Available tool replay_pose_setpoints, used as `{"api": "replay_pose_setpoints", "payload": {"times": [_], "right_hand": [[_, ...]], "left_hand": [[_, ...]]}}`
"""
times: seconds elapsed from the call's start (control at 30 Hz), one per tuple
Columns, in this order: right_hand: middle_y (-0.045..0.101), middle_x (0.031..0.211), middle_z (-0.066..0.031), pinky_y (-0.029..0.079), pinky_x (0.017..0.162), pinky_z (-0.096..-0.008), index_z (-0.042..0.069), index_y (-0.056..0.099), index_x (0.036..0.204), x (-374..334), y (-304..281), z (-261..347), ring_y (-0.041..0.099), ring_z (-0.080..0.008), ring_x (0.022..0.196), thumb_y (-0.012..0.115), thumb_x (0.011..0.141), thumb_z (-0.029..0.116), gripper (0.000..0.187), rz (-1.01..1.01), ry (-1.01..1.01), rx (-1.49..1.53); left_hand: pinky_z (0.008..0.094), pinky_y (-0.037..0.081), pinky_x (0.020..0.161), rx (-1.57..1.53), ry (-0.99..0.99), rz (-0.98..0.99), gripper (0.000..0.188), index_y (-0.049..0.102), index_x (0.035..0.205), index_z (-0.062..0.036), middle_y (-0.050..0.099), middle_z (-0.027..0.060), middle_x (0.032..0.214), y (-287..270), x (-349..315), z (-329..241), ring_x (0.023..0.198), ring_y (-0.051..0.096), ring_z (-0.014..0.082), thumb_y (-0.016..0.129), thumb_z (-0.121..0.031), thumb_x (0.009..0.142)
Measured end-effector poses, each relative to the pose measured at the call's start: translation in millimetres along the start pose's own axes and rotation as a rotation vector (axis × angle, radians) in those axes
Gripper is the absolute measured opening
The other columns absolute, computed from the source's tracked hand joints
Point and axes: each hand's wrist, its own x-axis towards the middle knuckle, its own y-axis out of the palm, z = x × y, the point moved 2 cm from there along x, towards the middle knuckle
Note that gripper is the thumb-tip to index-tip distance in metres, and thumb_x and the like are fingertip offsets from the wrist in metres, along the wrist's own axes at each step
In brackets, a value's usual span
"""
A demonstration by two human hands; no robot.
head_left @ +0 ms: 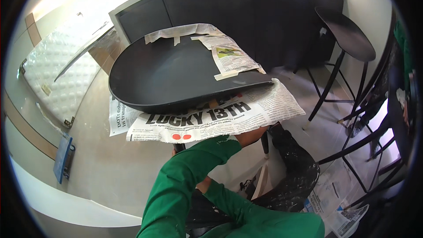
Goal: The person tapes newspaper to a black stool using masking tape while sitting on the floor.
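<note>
In front of me stands a stool with a wide black seat (pixel 163 72) that curves up at its edge. Sheets of newspaper (pixel 231 57) are fixed with strips of masking tape (pixel 227 76) along its far and right sides. Another newspaper sheet (pixel 211 121) hangs out below the seat's near edge. My left hand (pixel 252 137) reaches across to the right, under this sheet, beside a dark stool leg (pixel 265 143); its fingers are hidden. Lower down, my right hand (pixel 203 185) crosses behind my left forearm, only its wrist part showing. What either hand holds is hidden.
Another black stool (pixel 346 33) stands at the back right, before a dark counter (pixel 251 13). More dark stool legs (pixel 365 145) crowd the right side. Newspapers (pixel 330 194) lie on the floor there. A plastic-wrapped mattress (pixel 59 66) and a blue dolly (pixel 63 158) are at left.
</note>
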Motion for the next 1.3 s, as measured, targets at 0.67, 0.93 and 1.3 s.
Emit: {"api": "replay_pose_setpoints", "payload": {"times": [0.67, 0.93, 1.3], "right_hand": [[0.062, 0.131, -0.0133, 0.051, 0.097, -0.0373, 0.003, 0.055, 0.14, -240, 119, 294, 0.06, -0.0214, 0.117, 0.093, 0.08, 0.023, 0.073, -0.092, -1.728, -1.531], [0.077, 0.096, -0.006, 0.056, 0.089, -0.0369, 0.003, 0.079, 0.101, -244, 247, 321, 0.07, -0.0212, 0.099, 0.083, 0.087, 0.011, 0.017, 0.355, -1.567, -2.027], [0.077, 0.103, -0.0059, 0.054, 0.081, -0.0234, -0.003, 0.074, 0.122, -158, 259, 359, 0.068, -0.0083, 0.086, 0.076, 0.099, 0.02, 0.033, 0.095, -0.505, -1.658]], "left_hand": [[0.0492, 0.045, 0.113, 0.481, -0.147, -0.626, 0.109, 0.037, 0.153, -0.0006, 0.041, 0.02, 0.153, -259, -131, -36, 0.143, 0.044, 0.0356, 0.093, -0.051, 0.075], [0.0389, 0.052, 0.091, 0.093, -0.177, -0.128, 0.017, 0.075, 0.091, -0.0051, 0.076, 0.0086, 0.102, -299, -40, -25, 0.099, 0.07, 0.0262, 0.086, -0.002, 0.078], [0.0229, 0.039, 0.059, -0.073, -0.745, -0.022, 0.029, 0.069, 0.083, 0.001, 0.061, -0.0022, 0.071, -312, -24, 17, 0.066, 0.051, 0.0034, 0.077, -0.024, 0.097]]}}
